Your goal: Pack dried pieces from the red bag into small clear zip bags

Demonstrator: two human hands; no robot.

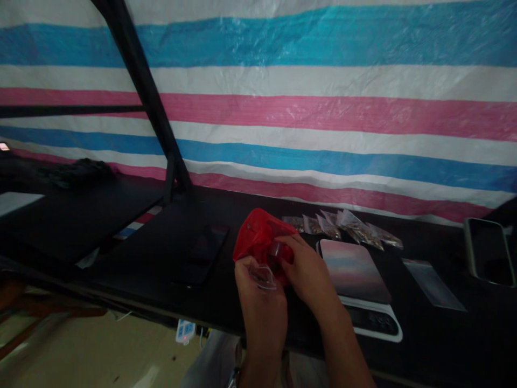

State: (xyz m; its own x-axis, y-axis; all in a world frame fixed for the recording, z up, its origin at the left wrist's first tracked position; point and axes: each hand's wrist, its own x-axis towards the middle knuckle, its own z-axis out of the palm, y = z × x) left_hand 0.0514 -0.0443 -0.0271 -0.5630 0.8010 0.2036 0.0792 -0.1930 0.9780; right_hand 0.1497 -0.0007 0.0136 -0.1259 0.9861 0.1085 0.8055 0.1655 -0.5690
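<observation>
Clamping the clear plastic bag (263, 277) in the left hand (262, 303), at six o'clock of the red bag (257, 238), seems steadiest; the right hand's (305, 265) grip is unclear.

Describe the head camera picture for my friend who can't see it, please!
A person's left hand and right hand are at a red bag over a black table, the left also holding clear plastic. Rightward sits a scale, with small filled bags behind it; a striped sheet forms the backdrop.

A striped plastic sheet (323, 114) hangs behind a black slanting post (136, 75).
</observation>
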